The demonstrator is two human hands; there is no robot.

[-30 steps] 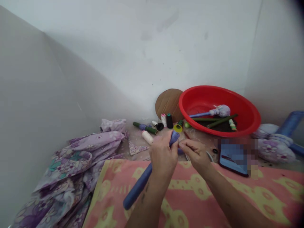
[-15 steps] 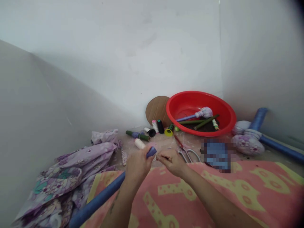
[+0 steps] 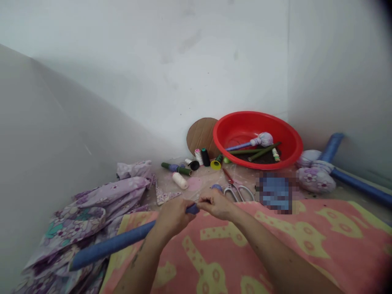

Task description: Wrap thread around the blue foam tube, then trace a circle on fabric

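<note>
A long blue wrapped stick (image 3: 114,241) lies slantwise across my left side, its near end over the floral cloth. My left hand (image 3: 173,218) is closed around it close to its far end. At that end my right hand (image 3: 216,204) makes a pinch, fingertips against or just beside the tip. Whatever is between those fingertips is too small to make out. Just behind my right hand shows a small round blue thing (image 3: 217,187). Scissors (image 3: 234,188) with a red blade and pale handles lie beyond that hand.
A pink and yellow patterned cloth (image 3: 211,261) spreads under my forearms. Crumpled purple floral cloth (image 3: 122,196) lies left. Thread spools (image 3: 180,181), a green stick (image 3: 177,168), a red basin (image 3: 294,153) and a cardboard disc (image 3: 200,136) stand behind. A floral padded mallet (image 3: 317,179) lies right.
The blue stick has tilted flatter, its near end shifting up and to the left. My right fingers have come closer to its tip. The view has shifted slightly.
</note>
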